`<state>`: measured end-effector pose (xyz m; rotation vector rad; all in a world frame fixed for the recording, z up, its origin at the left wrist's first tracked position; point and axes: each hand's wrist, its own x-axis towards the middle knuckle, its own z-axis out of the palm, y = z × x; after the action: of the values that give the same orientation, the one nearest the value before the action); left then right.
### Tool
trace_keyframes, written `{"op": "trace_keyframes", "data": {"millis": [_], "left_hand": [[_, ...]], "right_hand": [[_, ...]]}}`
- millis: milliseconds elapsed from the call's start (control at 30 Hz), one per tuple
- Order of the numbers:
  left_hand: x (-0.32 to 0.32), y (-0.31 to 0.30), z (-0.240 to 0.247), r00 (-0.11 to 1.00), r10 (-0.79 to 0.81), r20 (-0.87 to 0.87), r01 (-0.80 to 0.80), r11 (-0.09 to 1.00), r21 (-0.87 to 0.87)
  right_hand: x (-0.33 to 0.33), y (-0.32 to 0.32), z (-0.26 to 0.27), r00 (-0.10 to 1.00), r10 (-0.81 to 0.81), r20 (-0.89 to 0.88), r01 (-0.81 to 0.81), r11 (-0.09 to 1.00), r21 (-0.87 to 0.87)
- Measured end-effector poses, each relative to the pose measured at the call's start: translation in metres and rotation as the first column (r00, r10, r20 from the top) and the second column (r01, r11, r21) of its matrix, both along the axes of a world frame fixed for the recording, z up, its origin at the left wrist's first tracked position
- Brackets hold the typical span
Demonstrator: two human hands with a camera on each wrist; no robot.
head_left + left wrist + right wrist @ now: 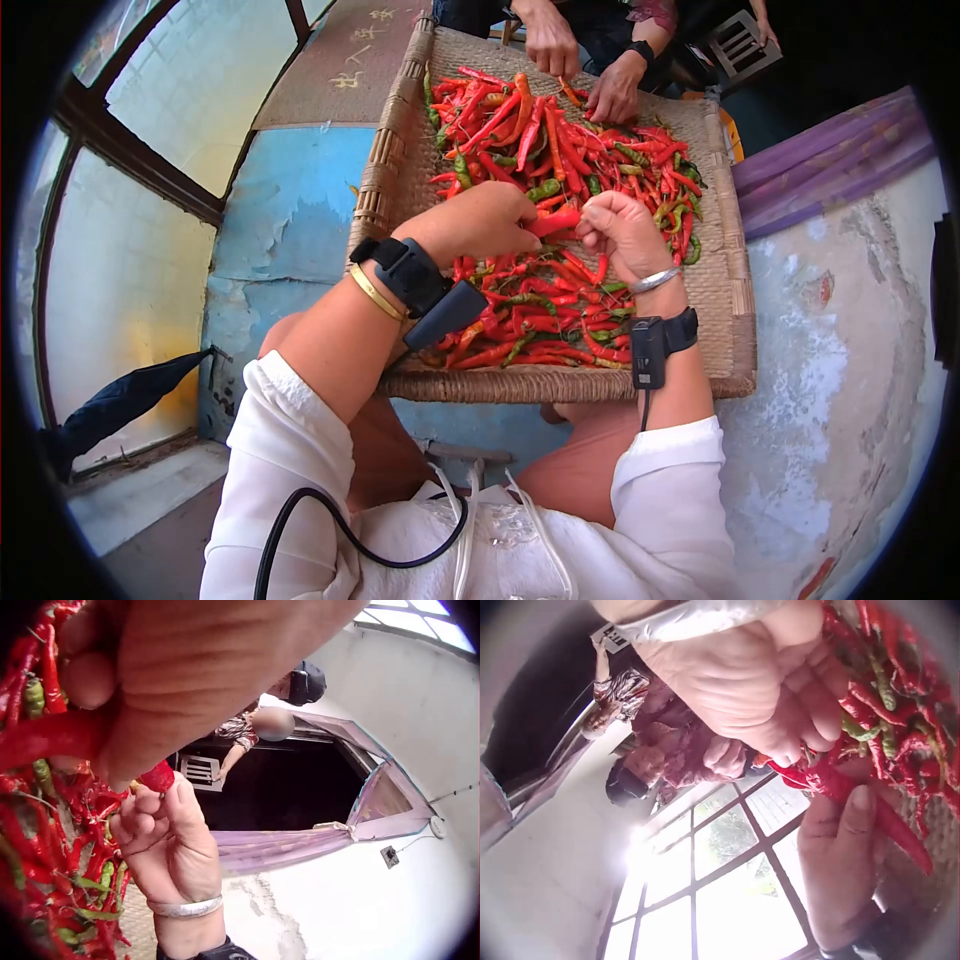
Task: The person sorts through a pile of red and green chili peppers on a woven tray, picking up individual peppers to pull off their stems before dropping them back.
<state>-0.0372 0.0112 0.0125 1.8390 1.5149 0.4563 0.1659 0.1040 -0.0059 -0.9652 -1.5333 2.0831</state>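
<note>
Left hand (478, 222) and right hand (622, 235) pinch one red chili (556, 220): light, pliant, slick; best held near stem.

Your right hand (757, 682) fills the upper middle of the frame, fingers curled, pinching one end of a red chili (891, 823). Your left hand (832, 874), at lower right, grips the same chili with the thumb laid across it. A heap of chilies (915, 697), red and green, lies at upper right. A paned window (720, 885) occupies the lower centre. Another person (667, 727) is at upper left.
</note>
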Motion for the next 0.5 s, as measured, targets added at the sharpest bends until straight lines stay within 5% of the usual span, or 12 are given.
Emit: {"op": "trace_keyframes", "data": {"millis": [133,200,233,300,333,400,467,500], "left_hand": [[-0.012,-0.006,0.0,0.986,0.157,0.051,-0.159,0.986,0.051],[-0.022,-0.007,-0.002,0.956,0.288,-0.046,-0.27,0.934,0.233],[-0.026,-0.007,-0.007,0.947,0.319,-0.028,-0.302,0.917,0.26],[-0.028,-0.009,-0.003,0.943,0.333,0.001,-0.323,0.914,0.246],[-0.031,-0.009,0.0,0.936,0.35,0.035,-0.348,0.906,0.24],[-0.032,-0.01,0.002,0.937,0.347,0.024,-0.34,0.901,0.269],[-0.03,-0.011,0.005,0.942,0.332,0.056,-0.334,0.899,0.284],[-0.028,-0.012,0.007,0.94,0.335,0.055,-0.337,0.898,0.282]], "right_hand": [[-0.007,0.007,0.009,0.857,-0.218,-0.468,0.202,0.976,-0.084],[-0.019,-0.003,0.02,0.768,-0.503,-0.396,0.44,0.864,-0.244],[-0.018,-0.004,0.009,0.766,-0.508,-0.393,0.439,0.861,-0.259],[-0.013,0.003,-0.018,0.935,-0.355,0.012,0.353,0.933,0.065],[-0.019,-0.003,-0.022,0.916,-0.304,0.26,0.231,0.933,0.278],[-0.032,-0.026,-0.011,0.95,-0.022,0.311,-0.089,0.937,0.337],[-0.04,-0.042,-0.023,0.937,0.245,0.249,-0.338,0.815,0.47],[-0.044,-0.047,-0.026,0.936,0.249,0.248,-0.341,0.815,0.468]]}}
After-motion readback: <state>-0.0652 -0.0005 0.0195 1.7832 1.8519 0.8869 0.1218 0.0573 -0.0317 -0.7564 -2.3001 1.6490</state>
